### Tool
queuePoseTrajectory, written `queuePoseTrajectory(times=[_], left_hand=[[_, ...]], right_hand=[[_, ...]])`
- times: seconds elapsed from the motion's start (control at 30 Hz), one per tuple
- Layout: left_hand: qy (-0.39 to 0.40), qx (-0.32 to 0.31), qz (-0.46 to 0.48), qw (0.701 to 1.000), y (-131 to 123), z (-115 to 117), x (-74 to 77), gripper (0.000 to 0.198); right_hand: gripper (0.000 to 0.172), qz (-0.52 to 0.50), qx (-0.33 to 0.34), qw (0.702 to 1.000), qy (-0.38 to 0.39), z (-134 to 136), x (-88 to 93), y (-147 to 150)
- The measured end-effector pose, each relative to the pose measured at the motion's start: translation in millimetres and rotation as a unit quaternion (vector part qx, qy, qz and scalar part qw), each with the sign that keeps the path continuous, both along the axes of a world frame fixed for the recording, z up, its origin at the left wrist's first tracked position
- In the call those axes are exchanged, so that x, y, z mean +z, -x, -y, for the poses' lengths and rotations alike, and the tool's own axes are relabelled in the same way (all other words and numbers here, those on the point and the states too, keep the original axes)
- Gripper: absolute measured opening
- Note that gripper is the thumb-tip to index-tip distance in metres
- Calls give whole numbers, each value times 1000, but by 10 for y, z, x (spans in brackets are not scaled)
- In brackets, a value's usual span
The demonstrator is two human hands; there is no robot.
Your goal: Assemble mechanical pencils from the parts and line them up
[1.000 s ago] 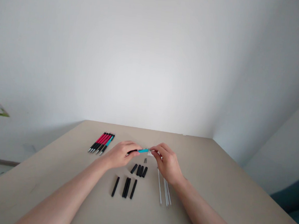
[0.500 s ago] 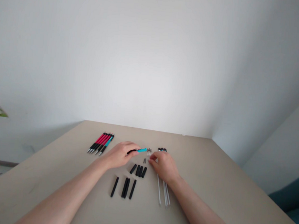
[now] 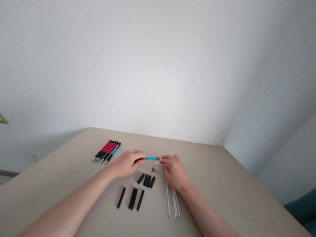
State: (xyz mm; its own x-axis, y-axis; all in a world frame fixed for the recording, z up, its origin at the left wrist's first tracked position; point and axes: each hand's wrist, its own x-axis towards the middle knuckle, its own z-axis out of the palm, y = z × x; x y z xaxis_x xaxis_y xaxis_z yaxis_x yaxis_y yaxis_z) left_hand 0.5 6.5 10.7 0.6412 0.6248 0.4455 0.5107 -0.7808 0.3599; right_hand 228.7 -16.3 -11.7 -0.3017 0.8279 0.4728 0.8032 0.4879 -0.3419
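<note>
My left hand (image 3: 129, 163) is closed around a pen barrel with a light blue section (image 3: 149, 158) that points right and a black part mostly hidden by the fingers. Just right of its tip, my right hand (image 3: 176, 173) hovers low with thumb and forefinger apart. Those fingertips are beside small clear pieces (image 3: 157, 163), and I cannot tell whether they touch. Small grey cone-shaped tips (image 3: 157, 158) lie behind these. Nearer to me are little dark metallic pieces (image 3: 155, 170), too small to name. White refills (image 3: 175, 204) run out from under my right hand and wrist.
Several assembled pens (image 3: 106, 151), red-and-black plus a blue one, lie at the table's left. Short black tubes (image 3: 149, 181) and longer black tubes (image 3: 133, 198) rest in front of my hands. The wall (image 3: 161, 78) rises behind the table (image 3: 209, 195).
My right hand has shifted slightly away from me, its fingers spreading from a pinch. A small dark piece now lies beside the metallic pieces. My left hand keeps the barrel almost still.
</note>
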Motion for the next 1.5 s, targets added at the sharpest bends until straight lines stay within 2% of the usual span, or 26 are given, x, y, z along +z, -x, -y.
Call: queuePoseTrajectory(times=[0.37,0.53,0.7,0.8,1.03,1.2,1.37,1.5], left_hand=[[11,-3,-10,1000,-2,2,2,21],[5,-9,0,1000,-3,14,6,22],[-2,-22,-1,1000,-14,17,-2,22],[0,-29,-5,1000,-20,12,-18,21],[3,-32,6,999,-25,14,-21,21],[2,-41,6,999,-27,19,-13,22],[-4,-40,6,999,-29,16,-15,22],[-4,-40,4,999,-25,15,-14,22]], right_hand=[[19,12,3,1000,-4,-22,-15,-8],[12,-87,-36,995,-22,-2,43,11],[7,-227,25,974,-3,45,41,92],[5,-260,60,963,22,60,23,128],[14,-181,70,981,-9,69,63,102],[17,-173,107,977,-60,73,99,101],[12,-190,77,978,-26,71,84,97],[11,-182,104,977,-41,79,105,85]])
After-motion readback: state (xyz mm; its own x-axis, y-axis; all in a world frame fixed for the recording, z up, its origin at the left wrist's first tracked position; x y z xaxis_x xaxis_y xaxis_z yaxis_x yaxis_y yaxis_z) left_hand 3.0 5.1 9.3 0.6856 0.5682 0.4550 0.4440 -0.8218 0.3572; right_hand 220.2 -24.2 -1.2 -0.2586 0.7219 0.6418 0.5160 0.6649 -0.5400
